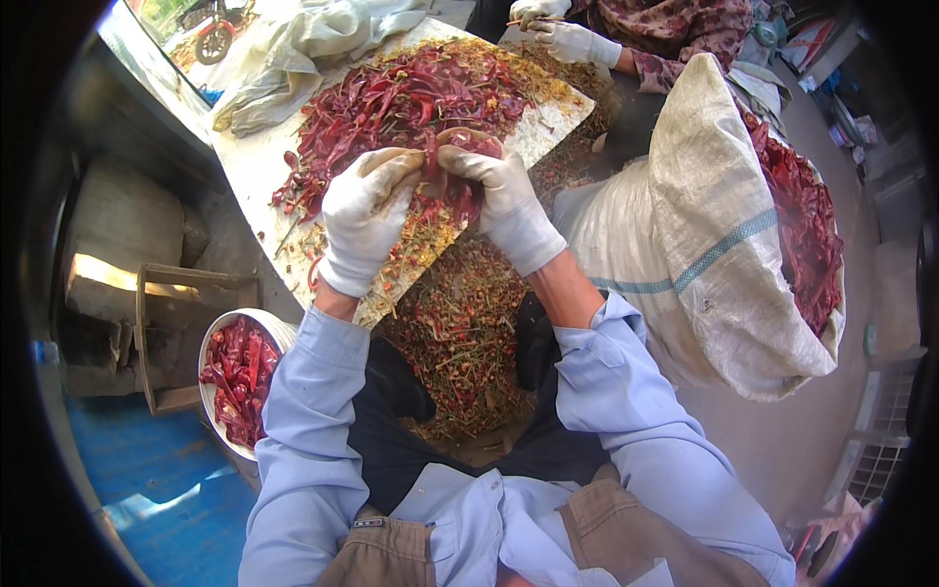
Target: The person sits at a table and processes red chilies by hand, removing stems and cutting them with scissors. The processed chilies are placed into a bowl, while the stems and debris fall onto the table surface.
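Observation:
Both my hands wear whitish knit gloves and meet over the near part of a pale board [246, 172]. My left hand [372, 213] has its thumb and fingertips pinched at a dried red chili [431, 163]. My right hand [499, 194] grips dried chilies between thumb and curled fingers, right beside the left fingertips. Behind the hands a heap of dried red chilies [381, 95] covers much of the board, with yellow seeds and stem bits scattered around it. More stems and seeds [462, 345] lie in a pile on the floor between my feet.
A white bucket of chilies [238, 378] stands at left near a wooden frame [198, 275]. At right leans a large woven sack [689, 242] filled with chilies [796, 227]. A co-worker's gloved hands [568, 37] hold a thin stick-like item across the board. A crumpled translucent sack [293, 66] lies on the board's far left.

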{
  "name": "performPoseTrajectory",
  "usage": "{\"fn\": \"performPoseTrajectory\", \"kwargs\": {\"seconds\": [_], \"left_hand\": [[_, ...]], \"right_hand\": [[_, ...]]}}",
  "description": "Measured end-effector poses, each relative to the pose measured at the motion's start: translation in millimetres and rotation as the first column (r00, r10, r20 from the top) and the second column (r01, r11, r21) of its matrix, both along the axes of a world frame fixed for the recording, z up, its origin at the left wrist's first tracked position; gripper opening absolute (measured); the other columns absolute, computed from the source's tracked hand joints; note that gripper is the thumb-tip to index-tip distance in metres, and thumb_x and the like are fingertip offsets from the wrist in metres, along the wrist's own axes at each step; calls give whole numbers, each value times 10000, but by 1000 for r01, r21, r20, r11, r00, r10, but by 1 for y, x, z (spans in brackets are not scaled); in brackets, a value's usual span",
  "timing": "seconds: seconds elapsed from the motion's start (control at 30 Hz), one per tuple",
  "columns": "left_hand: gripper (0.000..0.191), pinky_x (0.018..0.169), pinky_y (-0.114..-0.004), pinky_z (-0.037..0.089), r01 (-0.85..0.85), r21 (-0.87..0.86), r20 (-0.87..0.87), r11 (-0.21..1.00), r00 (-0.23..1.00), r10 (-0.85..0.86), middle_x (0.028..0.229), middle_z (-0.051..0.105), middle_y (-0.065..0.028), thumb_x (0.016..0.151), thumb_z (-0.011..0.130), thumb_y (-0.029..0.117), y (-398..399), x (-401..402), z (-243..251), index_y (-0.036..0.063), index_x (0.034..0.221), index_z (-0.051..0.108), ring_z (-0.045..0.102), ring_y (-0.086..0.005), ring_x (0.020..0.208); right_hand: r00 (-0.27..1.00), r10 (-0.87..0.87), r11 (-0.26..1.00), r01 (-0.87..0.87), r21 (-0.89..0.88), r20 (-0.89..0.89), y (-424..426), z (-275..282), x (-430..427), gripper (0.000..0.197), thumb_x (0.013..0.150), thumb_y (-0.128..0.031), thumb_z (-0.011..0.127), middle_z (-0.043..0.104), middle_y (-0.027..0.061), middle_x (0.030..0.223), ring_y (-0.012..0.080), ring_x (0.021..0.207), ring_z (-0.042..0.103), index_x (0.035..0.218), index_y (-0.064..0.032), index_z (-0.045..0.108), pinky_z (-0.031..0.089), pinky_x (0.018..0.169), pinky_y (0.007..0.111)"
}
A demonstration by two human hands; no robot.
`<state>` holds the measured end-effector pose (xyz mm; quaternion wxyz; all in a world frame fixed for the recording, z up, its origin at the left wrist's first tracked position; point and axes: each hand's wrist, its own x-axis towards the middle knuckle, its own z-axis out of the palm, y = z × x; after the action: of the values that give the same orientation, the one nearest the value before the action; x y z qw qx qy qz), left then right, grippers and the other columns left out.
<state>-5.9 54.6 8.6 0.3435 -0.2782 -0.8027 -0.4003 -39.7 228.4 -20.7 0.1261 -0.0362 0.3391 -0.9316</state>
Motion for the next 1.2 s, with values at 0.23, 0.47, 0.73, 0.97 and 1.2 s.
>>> {"fn": "performPoseTrajectory", "kwargs": {"seconds": [0.23,0.47,0.73,0.97,1.2], "left_hand": [[301,853,-320,586,-23,-119,-37,993,999,18,1076,741,-139,789,732,-142,-4,0,1,-28,1067,744,728,-255,976],[289,846,-298,601,84,387,266,918,943,-198,1095,754,-112,851,688,-125,-1,2,-5,-12,1111,745,726,-198,995],[400,899,-309,599,204,223,317,953,910,-269,1190,719,-131,837,673,-138,-9,1,6,-17,1216,717,723,-209,1028],[383,778,-401,560,275,-298,159,914,959,-236,1043,706,-163,734,808,-36,-29,6,32,-4,1107,730,701,-337,940],[349,786,-342,585,286,-35,267,958,926,-267,1035,735,-154,753,741,-88,-37,12,22,8,1088,762,736,-285,919]], "right_hand": [[982,168,981,-158,-114,86,3,2,5,202,933,28,658,723,125,996,254,837,730,1133,-3,658,657,745,441],[998,56,995,-59,-81,-31,5,5,7,336,848,103,707,696,88,978,212,825,710,1164,3,646,630,724,365],[986,92,987,-72,146,-139,10,6,6,319,840,66,714,686,64,968,164,812,687,1146,2,649,582,738,295],[958,268,936,-233,265,-106,5,13,12,325,796,37,760,703,62,926,146,822,684,1106,-2,669,561,725,282],[934,347,915,-318,248,-85,-1,9,12,341,807,-8,791,697,50,967,156,857,683,1123,-3,663,560,779,284]]}}
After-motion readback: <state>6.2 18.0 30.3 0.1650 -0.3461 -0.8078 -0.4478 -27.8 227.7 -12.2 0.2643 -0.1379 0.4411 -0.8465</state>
